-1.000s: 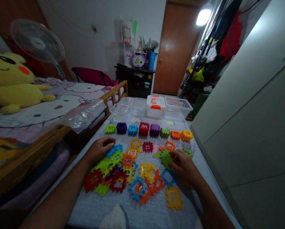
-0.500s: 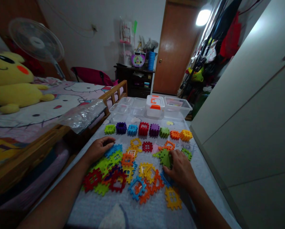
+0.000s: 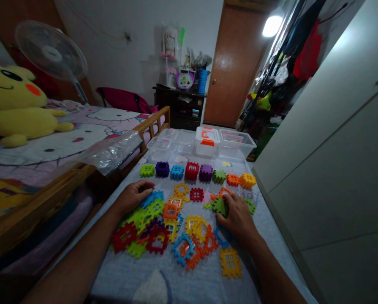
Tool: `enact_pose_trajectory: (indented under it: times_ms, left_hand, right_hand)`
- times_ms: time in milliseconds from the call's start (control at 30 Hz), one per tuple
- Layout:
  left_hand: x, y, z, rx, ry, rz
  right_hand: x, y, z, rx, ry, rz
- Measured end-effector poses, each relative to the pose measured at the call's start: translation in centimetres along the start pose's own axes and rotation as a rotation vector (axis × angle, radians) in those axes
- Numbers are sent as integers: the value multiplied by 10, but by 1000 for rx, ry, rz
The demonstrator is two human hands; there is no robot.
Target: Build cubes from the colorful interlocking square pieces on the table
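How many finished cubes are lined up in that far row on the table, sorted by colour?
Green cubes: 2
Purple cubes: 2
Blue cube: 1
Red cube: 1
Orange cube: 1
Yellow cube: 1
Total: 8
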State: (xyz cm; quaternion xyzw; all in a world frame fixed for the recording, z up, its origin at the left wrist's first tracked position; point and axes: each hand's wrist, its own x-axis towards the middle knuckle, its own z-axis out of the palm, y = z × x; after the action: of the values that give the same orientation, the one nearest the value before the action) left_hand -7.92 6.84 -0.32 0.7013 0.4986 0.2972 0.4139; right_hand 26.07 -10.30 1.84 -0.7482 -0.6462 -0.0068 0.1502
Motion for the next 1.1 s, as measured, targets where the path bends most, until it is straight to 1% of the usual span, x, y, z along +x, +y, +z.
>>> enact_pose_trajectory:
  times_ms: [133, 300, 433, 533, 600, 700, 767, 833, 933, 1000, 1100]
  left_hand:
    - [0, 0, 0, 10, -11, 9]
    - [-1, 3, -1, -2, 3, 8]
    - [-2, 7, -1, 12, -11, 12]
    - [-2, 8, -2, 22, -13, 4]
    - [-2, 8, -2, 18, -11, 5]
    - [-2, 10, -2, 21, -20, 10]
    - [-2, 10, -2, 22, -22, 9]
    - [-2, 9, -2, 19, -24, 10]
    - [-1, 6, -2, 6, -30, 6]
    - [-1, 3, -2, 2, -34, 3]
    - [-1, 1, -2, 11, -39, 4]
  right_hand:
    - [0, 0, 0, -12, -2, 16]
    - [1, -1, 2, -30, -4, 28]
    - [0, -3, 3, 7, 13, 10]
    - [-1, 1, -1, 67, 41, -9]
    - [5, 8, -8, 102, 68, -28]
    - [27, 21, -25, 106, 103, -69]
    - [52, 29, -35, 84, 89, -114]
    - [79, 35, -40, 47, 56, -118]
    - [113, 41, -36, 11, -85, -60]
    - [129, 43, -31, 6, -133, -46]
    - [141, 46, -26, 8, -158, -61]
